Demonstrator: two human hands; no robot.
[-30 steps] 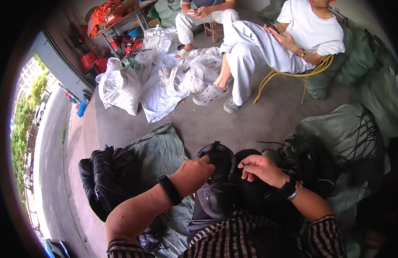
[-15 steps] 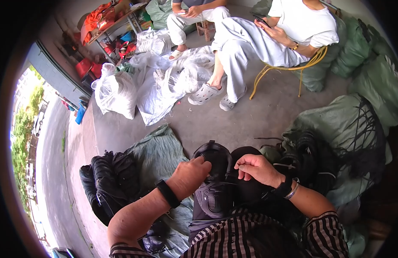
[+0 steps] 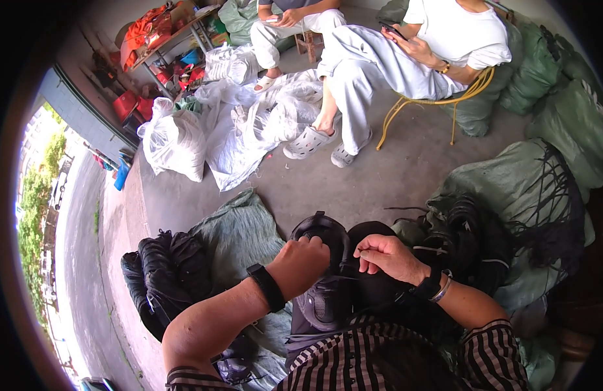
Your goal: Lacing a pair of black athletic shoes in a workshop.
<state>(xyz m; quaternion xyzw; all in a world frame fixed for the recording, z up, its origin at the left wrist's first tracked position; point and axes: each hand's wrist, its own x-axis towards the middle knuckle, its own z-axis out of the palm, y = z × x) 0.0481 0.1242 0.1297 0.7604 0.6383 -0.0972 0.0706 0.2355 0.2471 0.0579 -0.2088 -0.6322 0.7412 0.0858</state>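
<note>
A black shoe (image 3: 322, 304) rests on my lap, its toe toward me and its heel loop at the far end. My left hand (image 3: 301, 264) is curled closed above the shoe's opening; whatever its fingers may grip is hidden. Just right of the shoe, my right hand (image 3: 394, 259) has thumb and fingertips pinched together, and anything in the pinch is too small to make out. Both wrists wear black bands. A dark rounded item, partly covered by my right hand, lies beside the shoe.
Black shoes (image 3: 163, 277) are heaped at left by a green woven sheet (image 3: 239, 225). At right, more dark shoes (image 3: 463, 238) lie against a green sack (image 3: 503, 176) draped with black laces (image 3: 557, 202). Two people sit ahead, one on a yellow chair (image 3: 438, 100). White sacks (image 3: 177, 140) stand far left.
My left hand has shifted slightly right across the shoe and turned, with its knuckles now upward. The right hand has barely moved.
</note>
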